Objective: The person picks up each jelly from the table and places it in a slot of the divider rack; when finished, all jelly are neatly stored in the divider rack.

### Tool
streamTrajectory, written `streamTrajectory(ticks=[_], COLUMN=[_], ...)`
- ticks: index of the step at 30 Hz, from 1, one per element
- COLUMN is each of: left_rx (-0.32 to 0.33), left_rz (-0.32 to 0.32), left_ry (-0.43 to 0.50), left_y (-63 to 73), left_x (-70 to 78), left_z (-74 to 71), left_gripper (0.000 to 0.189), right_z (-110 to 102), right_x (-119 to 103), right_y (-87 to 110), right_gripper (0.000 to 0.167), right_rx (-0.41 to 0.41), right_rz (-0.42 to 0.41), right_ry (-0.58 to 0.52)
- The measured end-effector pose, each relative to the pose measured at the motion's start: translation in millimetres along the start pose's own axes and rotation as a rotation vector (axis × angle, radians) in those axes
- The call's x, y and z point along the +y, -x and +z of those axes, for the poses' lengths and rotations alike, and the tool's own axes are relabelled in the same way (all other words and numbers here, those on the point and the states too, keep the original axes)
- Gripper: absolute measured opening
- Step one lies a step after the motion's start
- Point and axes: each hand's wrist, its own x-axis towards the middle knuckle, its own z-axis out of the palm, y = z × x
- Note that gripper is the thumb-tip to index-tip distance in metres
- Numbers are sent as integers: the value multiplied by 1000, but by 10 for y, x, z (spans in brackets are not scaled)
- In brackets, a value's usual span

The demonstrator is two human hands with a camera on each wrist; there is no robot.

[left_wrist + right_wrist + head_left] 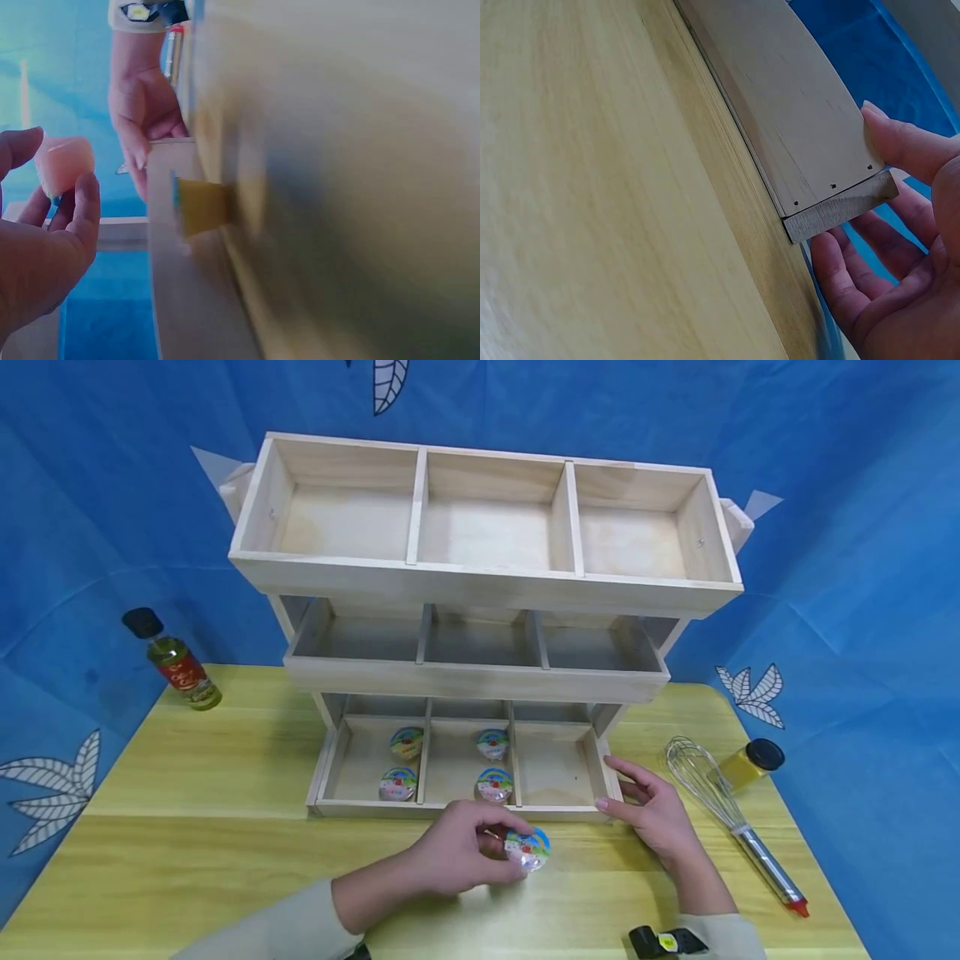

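My left hand point(472, 847) pinches a small jelly cup point(528, 849) with a printed lid, in front of the wooden rack's bottom tray point(360, 811). Pink contents show through the cup's side in the left wrist view, between thumb and fingers. Two similar jelly cups point(398, 783) sit in the tray's left compartment and two more jelly cups point(494, 784) in its middle one. At the tray's front right corner is my right hand point(656, 810), gripping it. The right wrist view shows the thumb on the front board point(810, 112) and the fingers around the end.
Above the bottom tray, the rack has a middle tray point(480, 679) and a top tray point(487, 583), each split into three compartments. A whisk point(731, 814) and a black-capped jar point(750, 764) are at the right. A bottle point(180, 668) with a red label stands at the back left.
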Motion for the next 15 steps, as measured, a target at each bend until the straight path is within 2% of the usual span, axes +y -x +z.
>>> streamTrajectory(ticks=[7, 11, 15], left_rx=[92, 151, 214], left_rz=[69, 68, 70], left_ry=[-16, 5, -24], left_y=[-431, -656, -879], left_x=[122, 139, 129], left_z=[81, 112, 144], left_gripper=[34, 35, 35], right_z=[-2, 2, 6], right_x=[14, 13, -1], right_y=[0, 1, 0], right_gripper=[68, 68, 68], right_rx=[2, 1, 0], right_rz=[-1, 4, 8], right_ry=[0, -10, -14])
